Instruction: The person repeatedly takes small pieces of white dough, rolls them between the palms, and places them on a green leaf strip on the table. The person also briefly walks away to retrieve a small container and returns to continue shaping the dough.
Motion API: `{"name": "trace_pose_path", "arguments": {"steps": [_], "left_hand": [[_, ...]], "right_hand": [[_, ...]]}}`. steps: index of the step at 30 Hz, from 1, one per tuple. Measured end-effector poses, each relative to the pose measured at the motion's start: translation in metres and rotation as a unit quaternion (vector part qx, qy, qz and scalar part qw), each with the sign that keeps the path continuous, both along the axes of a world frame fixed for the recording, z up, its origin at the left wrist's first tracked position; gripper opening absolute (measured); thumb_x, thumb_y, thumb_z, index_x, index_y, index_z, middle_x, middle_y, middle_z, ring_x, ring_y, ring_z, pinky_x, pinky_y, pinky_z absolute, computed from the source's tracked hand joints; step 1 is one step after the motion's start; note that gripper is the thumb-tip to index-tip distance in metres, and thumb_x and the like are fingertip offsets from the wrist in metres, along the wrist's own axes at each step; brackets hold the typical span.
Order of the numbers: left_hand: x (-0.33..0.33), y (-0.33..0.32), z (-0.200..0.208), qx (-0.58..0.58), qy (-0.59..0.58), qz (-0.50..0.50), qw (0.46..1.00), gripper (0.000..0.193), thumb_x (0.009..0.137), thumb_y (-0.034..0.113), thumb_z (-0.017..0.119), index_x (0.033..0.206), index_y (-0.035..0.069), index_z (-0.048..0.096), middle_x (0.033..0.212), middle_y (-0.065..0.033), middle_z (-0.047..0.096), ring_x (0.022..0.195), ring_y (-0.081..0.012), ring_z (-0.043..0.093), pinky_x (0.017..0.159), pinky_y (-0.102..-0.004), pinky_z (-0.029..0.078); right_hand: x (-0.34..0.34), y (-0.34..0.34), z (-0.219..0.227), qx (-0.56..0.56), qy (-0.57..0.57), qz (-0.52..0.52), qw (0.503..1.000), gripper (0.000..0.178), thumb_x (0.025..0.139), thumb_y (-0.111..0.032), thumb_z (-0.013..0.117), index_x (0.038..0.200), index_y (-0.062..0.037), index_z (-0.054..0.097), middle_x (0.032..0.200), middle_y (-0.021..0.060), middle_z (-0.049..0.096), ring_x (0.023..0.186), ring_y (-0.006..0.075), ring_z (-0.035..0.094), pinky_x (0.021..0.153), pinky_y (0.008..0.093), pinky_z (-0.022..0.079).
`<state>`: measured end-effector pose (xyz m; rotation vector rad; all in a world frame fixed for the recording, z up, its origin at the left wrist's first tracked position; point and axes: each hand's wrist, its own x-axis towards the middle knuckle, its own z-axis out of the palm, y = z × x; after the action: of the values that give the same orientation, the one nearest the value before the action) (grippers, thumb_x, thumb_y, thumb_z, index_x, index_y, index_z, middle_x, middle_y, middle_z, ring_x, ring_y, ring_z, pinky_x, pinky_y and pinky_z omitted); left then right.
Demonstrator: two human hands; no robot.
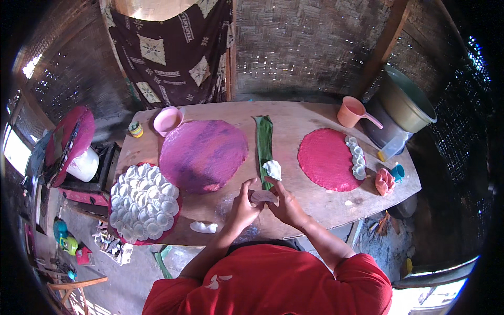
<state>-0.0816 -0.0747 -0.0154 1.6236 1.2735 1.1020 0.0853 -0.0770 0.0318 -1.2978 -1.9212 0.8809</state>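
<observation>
At the table's near edge, my left hand (243, 209) and my right hand (288, 207) hold a small flat mauve-brown piece (263, 196) between them. Its exact kind cannot be made out. Just beyond my fingertips a lump of white dough (272, 169) rests on a long green leaf strip (264, 137). Another white piece of dough (203, 227) lies on the wood left of my left forearm. Many thin white dough discs (144, 202) overlap on a round tray at left. Several small white cupped pieces (358, 160) line the right side of a red round mat (323, 163).
A purple round mat (205, 152) covers the table's left middle, with a pink bowl (168, 121) and small tin (136, 129) behind it. An orange dipper (353, 112), big metal pot (407, 100), blue cup (397, 173) and crumpled pink cloth (385, 181) stand at right.
</observation>
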Motion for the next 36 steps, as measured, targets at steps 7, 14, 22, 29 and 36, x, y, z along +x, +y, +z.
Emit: {"name": "trace_pose_path", "arguments": {"steps": [7, 14, 22, 29, 36], "left_hand": [[0.029, 0.0, 0.023, 0.036, 0.035, -0.002, 0.999, 0.071, 0.07, -0.002, 0.074, 0.132, 0.01, 0.041, 0.078, -0.0082, 0.066, 0.071, -0.0212, 0.067, 0.066, -0.0352, 0.052], [0.055, 0.003, 0.012, 0.04, 0.02, -0.116, 0.992, 0.096, 0.072, 0.015, 0.081, 0.148, 0.012, 0.022, 0.132, -0.0271, 0.049, 0.115, -0.0386, 0.056, 0.096, -0.0424, 0.047], [0.037, 0.008, -0.014, -0.01, -0.018, -0.055, 0.998, 0.079, 0.08, 0.017, 0.076, 0.144, 0.006, 0.029, 0.126, -0.023, 0.055, 0.109, -0.0323, 0.059, 0.094, -0.0405, 0.047], [0.052, 0.023, -0.022, -0.023, -0.033, -0.05, 0.998, 0.07, 0.084, 0.013, 0.071, 0.142, 0.006, 0.032, 0.12, -0.021, 0.059, 0.104, -0.0289, 0.061, 0.091, -0.0391, 0.049], [0.063, 0.023, -0.016, -0.023, -0.014, -0.042, 0.999, 0.065, 0.085, 0.009, 0.069, 0.14, 0.003, 0.035, 0.118, -0.0191, 0.06, 0.101, -0.0258, 0.063, 0.089, -0.0367, 0.05]], "right_hand": [[0.029, -0.005, 0.004, 0.027, 0.038, -0.019, 0.999, 0.067, 0.079, -0.001, 0.067, 0.138, -0.0106, 0.036, 0.097, 0.0209, 0.065, 0.095, 0.0386, 0.064, 0.08, 0.0448, 0.051], [0.098, 0.003, -0.043, 0.019, -0.003, -0.12, 0.993, 0.065, 0.079, -0.001, 0.065, 0.137, -0.0076, 0.036, 0.093, 0.0166, 0.065, 0.083, 0.0288, 0.067, 0.069, 0.0384, 0.052], [0.307, 0.03, -0.069, 0.137, -0.035, -0.418, 0.897, 0.065, 0.073, 0.002, 0.061, 0.133, -0.0092, 0.037, 0.095, 0.0217, 0.066, 0.089, 0.0364, 0.067, 0.075, 0.041, 0.052], [0.321, 0.048, -0.111, 0.031, 0.082, -0.451, 0.888, 0.074, 0.072, -0.001, 0.068, 0.137, -0.0127, 0.036, 0.1, 0.0166, 0.065, 0.089, 0.0289, 0.065, 0.08, 0.0391, 0.051], [0.308, 0.047, -0.091, 0.105, -0.083, -0.431, 0.892, 0.065, 0.076, -0.002, 0.062, 0.136, -0.0072, 0.038, 0.114, 0.0284, 0.058, 0.107, 0.0438, 0.057, 0.089, 0.0468, 0.048]]}}
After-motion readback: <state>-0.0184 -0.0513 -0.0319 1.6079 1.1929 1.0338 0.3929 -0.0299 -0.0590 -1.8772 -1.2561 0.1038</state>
